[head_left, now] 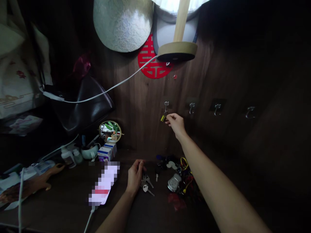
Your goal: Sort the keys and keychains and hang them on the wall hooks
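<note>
My right hand [176, 124] is raised to the dark wood wall, with thumb and fingers pinched on a small key with a yellow tag [163, 117]. The tag hangs just under the leftmost metal hook [166, 104]; whether its ring is on the hook is too small to tell. Low on the dark tabletop, my left hand [135, 176] is closed at the top of a bunch of silver keys [146, 187], which fan out to its right. A single key [156, 176] lies beside them. Further right is a pile of keys and cords with a silver remote fob [174, 182].
Three more hooks [217, 108] line the wall to the right. A lamp base [177, 51] juts out above, its white cable [97, 96] sagging leftward. A lit phone [104, 184], small boxes [107, 152], a round mirror [110, 132] and a carved wooden piece [36, 183] stand or lie left.
</note>
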`<state>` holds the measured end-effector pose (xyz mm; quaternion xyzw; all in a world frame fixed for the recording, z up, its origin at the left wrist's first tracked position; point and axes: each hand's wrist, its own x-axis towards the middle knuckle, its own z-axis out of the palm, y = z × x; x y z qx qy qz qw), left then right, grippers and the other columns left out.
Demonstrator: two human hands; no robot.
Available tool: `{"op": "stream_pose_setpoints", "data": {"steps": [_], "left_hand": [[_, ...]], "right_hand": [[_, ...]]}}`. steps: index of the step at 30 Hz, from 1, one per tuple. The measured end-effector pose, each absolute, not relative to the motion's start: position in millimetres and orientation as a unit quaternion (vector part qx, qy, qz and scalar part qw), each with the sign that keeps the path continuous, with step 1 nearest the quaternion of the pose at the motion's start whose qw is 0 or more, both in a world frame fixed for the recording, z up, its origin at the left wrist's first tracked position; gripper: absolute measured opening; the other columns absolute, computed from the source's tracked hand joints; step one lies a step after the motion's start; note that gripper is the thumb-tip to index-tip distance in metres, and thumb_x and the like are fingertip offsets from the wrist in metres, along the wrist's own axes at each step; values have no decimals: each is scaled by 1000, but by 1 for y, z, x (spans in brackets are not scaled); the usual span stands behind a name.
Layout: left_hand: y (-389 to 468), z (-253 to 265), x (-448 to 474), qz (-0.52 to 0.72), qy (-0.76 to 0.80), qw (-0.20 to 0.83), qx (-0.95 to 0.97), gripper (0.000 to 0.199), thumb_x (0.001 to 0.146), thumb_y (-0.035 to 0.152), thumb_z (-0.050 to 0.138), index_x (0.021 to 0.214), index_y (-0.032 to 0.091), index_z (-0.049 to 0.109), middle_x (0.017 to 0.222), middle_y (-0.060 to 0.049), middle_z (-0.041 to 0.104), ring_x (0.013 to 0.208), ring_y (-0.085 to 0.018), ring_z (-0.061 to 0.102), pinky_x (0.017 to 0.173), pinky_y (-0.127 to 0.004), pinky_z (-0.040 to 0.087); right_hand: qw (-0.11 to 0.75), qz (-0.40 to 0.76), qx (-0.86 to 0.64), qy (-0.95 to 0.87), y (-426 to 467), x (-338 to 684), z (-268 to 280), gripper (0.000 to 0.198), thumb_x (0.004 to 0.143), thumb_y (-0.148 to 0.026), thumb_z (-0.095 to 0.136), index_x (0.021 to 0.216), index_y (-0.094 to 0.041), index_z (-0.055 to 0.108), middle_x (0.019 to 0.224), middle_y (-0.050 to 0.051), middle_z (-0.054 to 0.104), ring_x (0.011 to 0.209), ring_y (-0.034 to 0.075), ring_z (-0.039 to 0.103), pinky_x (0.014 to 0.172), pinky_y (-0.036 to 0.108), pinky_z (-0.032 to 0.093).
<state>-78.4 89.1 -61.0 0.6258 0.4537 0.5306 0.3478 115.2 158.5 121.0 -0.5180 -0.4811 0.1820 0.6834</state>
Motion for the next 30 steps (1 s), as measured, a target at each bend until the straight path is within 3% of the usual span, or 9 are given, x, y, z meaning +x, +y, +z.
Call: {"op": "stream_pose_setpoints", "data": {"steps": [13,17,20,24,30], "left_hand": [[89,-60,-82,578,445,351,587,34,82,47,45,85,18,62,62,1,60,62,-14,56,62,-23,43],[89,-61,-83,613,454,368,532,34,81,48,46,88,18,61,64,2,59,54,-12,51,54,-22,40],[91,-61,-86,632,453,371,508,31,82,45,46,87,18,60,65,2,59,59,-12,54,57,-22,42],[94,-61,-93,663,473,330,477,26,82,40,44,85,19,59,67,1,58,68,-14,55,67,-24,43],[96,-65,-103,677,505,340,414,28,82,39,42,90,18,59,70,0,59,72,-15,57,65,-24,45]], "right_hand": [[595,248,-533,-548,104,117,23,23,66,-40,59,67,-18,57,63,1,63,57,13,58,56,24,43],[551,239,-549,-581,80,112,-12,20,73,-38,55,68,-19,58,63,0,63,61,14,59,57,25,43],[511,201,-563,-618,63,101,-32,17,78,-33,51,72,-19,59,67,0,63,64,15,59,59,25,43],[441,130,-547,-699,46,82,-44,18,84,-22,46,88,-21,63,83,2,67,78,16,61,72,28,45],[281,27,-481,-830,32,65,-45,48,83,-6,40,122,-32,52,113,2,61,103,17,53,89,35,40]]}}
